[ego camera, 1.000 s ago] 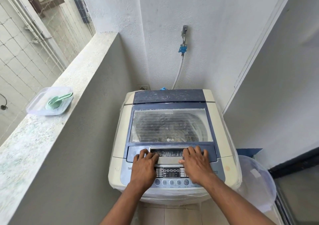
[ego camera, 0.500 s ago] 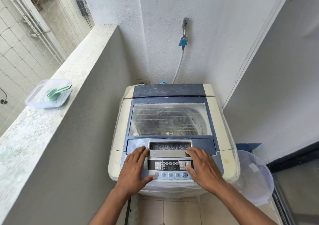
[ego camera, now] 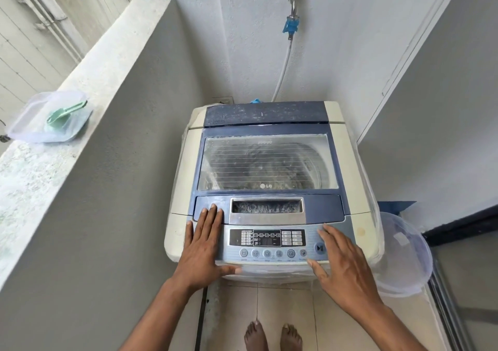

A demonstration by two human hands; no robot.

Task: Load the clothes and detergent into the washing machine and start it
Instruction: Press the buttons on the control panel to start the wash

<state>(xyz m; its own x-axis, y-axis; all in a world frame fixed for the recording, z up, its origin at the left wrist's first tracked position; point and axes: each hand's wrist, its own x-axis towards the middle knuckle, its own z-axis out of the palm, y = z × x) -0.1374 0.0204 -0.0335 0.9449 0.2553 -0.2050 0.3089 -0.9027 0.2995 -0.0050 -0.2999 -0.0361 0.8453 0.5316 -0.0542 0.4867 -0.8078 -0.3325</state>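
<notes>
1. Head view: washing machine (ego camera: pixel 269 124) stands in the wall corner, its glass lid (ego camera: pixel 266 162) down.
2. Left hand (ego camera: pixel 202 245) lies flat, fingers straight, on the machine's front left edge beside the control panel (ego camera: pixel 269 239).
3. Right hand (ego camera: pixel 342 267), fingers spread and holding nothing, rests over the panel's right end near the start button (ego camera: pixel 320 248).
4. Plastic container (ego camera: pixel 51 120) with a green scoop (ego camera: pixel 66 112) sits on the ledge (ego camera: pixel 40 173) at left.

We see the washing machine (ego camera: pixel 269 178) against the wall, a ledge (ego camera: pixel 54 140) to its left carrying a container (ego camera: pixel 24 124) with a scoop (ego camera: pixel 66 112) inside, and apparently a basket (ego camera: pixel 404 256) at its right.
</notes>
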